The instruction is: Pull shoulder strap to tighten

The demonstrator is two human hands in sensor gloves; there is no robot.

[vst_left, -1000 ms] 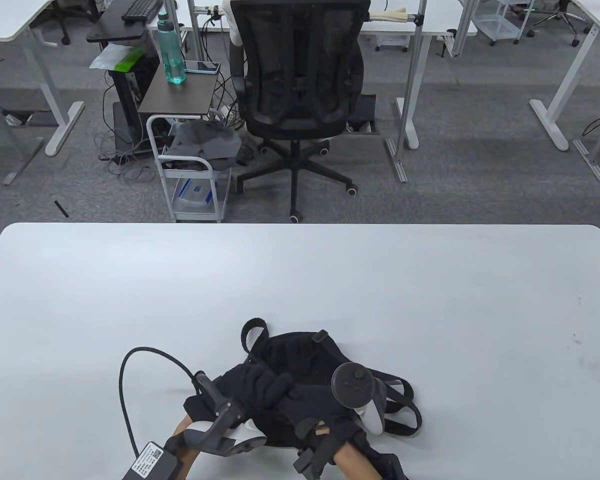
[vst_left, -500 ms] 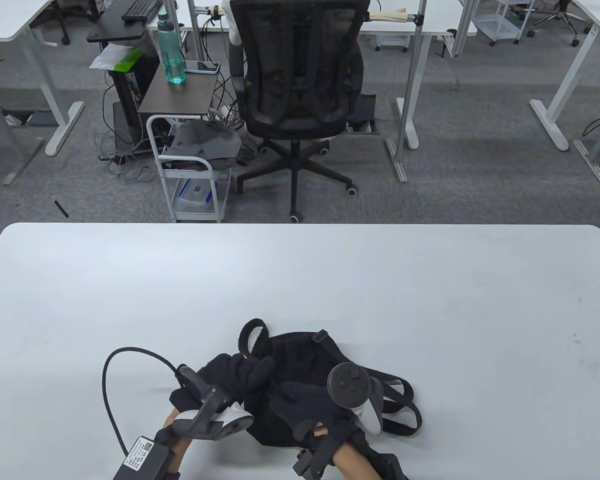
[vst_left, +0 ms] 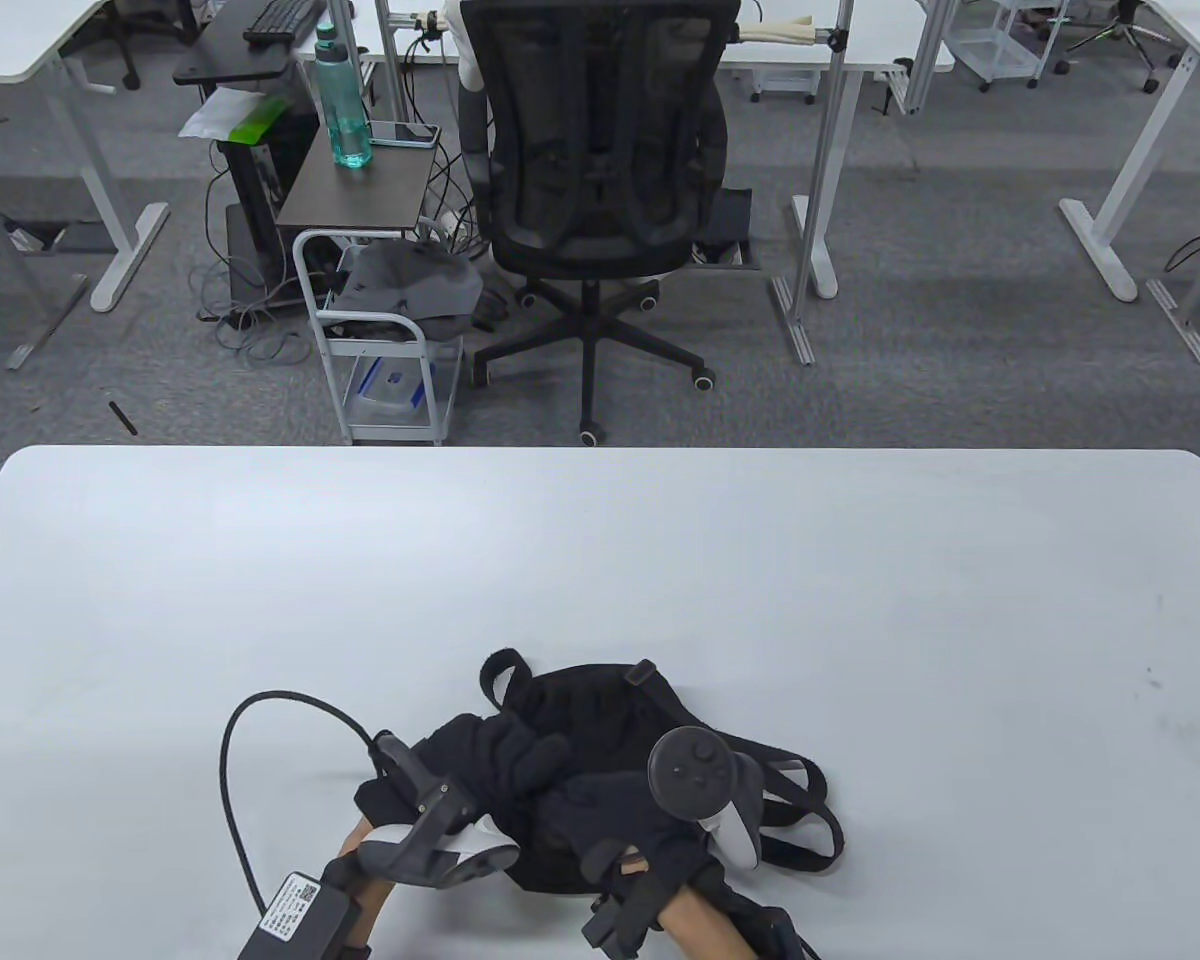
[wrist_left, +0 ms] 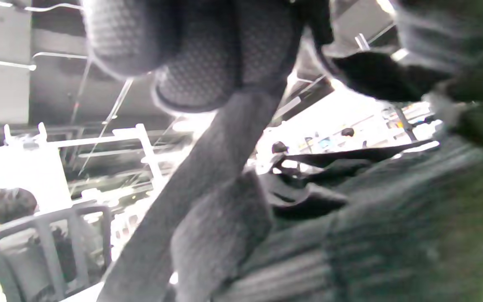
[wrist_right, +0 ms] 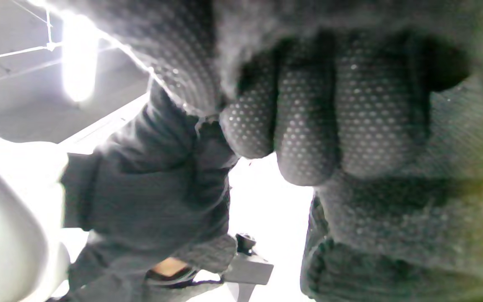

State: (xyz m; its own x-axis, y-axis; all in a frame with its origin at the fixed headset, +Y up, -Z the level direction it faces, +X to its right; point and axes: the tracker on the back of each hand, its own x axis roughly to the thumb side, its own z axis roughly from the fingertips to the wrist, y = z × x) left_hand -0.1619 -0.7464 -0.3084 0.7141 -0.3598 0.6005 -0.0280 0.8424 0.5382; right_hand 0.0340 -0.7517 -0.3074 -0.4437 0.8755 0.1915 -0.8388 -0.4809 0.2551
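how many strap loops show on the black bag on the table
3: a small top loop at the bag's far left, and two shoulder strap loops on its right; more may be hidden under the hands.

Black knit gloves with dotted fingertips [wrist_right: 304, 138], bare forearms, grey-and-white trackers [vst_left: 705, 780], a looping black cable [vst_left: 235, 800].

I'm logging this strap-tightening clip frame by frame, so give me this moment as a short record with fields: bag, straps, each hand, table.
bag: black backpack lying on the table near the front edge
straps: black shoulder straps looped on the bag's right side; a small top loop at its far left
left hand: on the bag, fingers reaching toward the right hand; what it grips cannot be told
right hand: on the bag's near part, fingers curled in the right wrist view; what they hold is hidden
table: white table
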